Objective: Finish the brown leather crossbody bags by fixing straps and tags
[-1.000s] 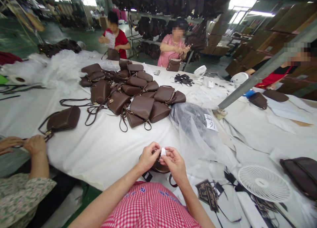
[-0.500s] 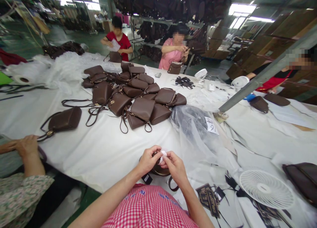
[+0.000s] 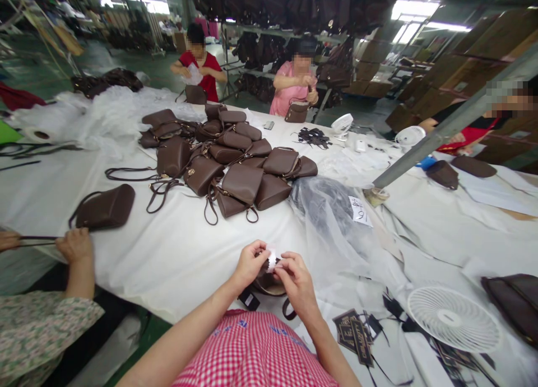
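Four co-workers (image 3: pixel 210 82) share this long white-covered table (image 3: pixel 168 252) with the person in the checked apron (image 3: pixel 256 350): one at the left edge, two across, one far right. Three white fans (image 3: pixel 446 318) stand on it, one large nearby and two small farther off. The heaped brown handbags (image 3: pixel 241 182) overlap too much for me to count; one lone handbag (image 3: pixel 105 206) lies left of them, near the left co-worker's hands (image 3: pixel 78 246), which hold a dark strap (image 3: pixel 37 240) out straight.

One clear plastic bag (image 3: pixel 336 238) sits right of the heap, dark contents blurred through its film, one white label (image 3: pixel 360 210) on it.

The person's forearms reach forward and converge just beyond the apron. The left hand (image 3: pixel 251 264) pinches a crinkled white slip (image 3: pixel 272 259) between thumb and fingers; the right hand (image 3: pixel 296 275) has thumb and forefinger closed on its lower edge, the other fingers curled. Directly beneath, partly hidden, is a single brown handbag (image 3: pixel 271 287), at the table's near edge.
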Available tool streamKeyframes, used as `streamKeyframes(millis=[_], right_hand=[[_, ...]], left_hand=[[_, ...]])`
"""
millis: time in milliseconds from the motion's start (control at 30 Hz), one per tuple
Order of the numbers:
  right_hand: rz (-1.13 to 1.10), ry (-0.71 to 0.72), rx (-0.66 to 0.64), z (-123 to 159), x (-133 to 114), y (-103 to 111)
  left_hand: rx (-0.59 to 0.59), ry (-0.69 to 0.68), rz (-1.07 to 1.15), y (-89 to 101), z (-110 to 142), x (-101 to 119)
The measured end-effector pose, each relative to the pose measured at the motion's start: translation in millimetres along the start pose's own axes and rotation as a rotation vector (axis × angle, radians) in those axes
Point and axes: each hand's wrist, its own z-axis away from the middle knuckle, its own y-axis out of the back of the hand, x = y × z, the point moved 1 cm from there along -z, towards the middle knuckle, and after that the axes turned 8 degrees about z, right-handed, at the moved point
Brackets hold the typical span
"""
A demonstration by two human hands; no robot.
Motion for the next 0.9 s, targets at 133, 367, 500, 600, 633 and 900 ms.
streamKeyframes(millis=[133, 367, 500, 600, 633, 900], right_hand=[[-0.053, -0.010, -0.214, 10.6, -0.7, -0.9], [-0.198, -0.166, -0.344, 20.5, -2.6, -5.8], [-0.351, -0.259, -0.314, 21.6, -6.1, -5.0], [-0.332, -0.286, -0.311, 22.6, -5.6, -3.0], [-0.310, -0.279, -0.296, 22.6, -5.3, -2.1], [-0.379, -0.287, -0.369, 30.6, -10.7, 14.3]], left_hand=[[0.122, 0.077, 0.156, 5.1, -7.0, -4.9], [0.142, 0.129, 0.213, 7.9, -8.2, -4.5], [0.163, 0.123, 0.206, 7.5, -6.7, -2.9], [0.125, 0.154, 0.208, 6.6, -4.5, -1.5], [0.109, 0.157, 0.217, 6.3, -3.9, -0.9], [0.132, 0.189, 0.267, 12.7, -9.9, -1.6]])
